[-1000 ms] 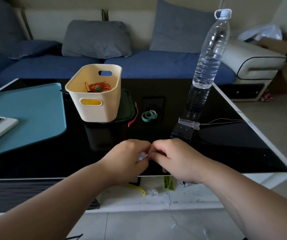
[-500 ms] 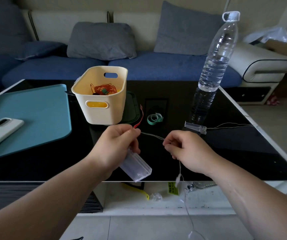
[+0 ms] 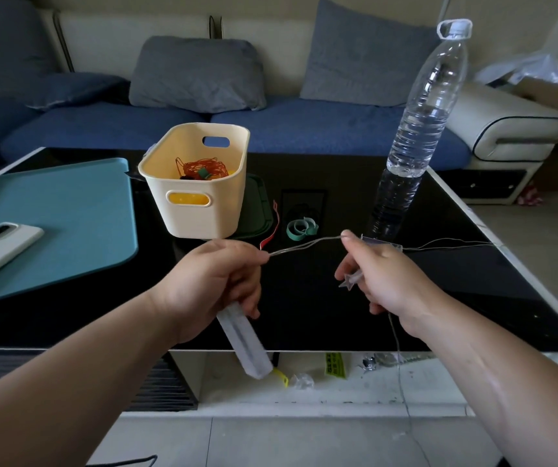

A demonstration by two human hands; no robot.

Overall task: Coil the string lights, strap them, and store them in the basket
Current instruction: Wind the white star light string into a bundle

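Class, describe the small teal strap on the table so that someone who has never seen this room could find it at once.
Start at the black glass table, where a cream basket and a tall clear water bottle stand. Between their bases lies the teal strap, curled into flat loops. The red strip nearby is thin and barely curved; the strap is wider, teal and coiled.

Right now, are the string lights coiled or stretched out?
Stretched out: the string lights span between left hand and right hand, then hang toward the floor.

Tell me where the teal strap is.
In the head view, the teal strap lies on the black table, between the cream basket and the water bottle.
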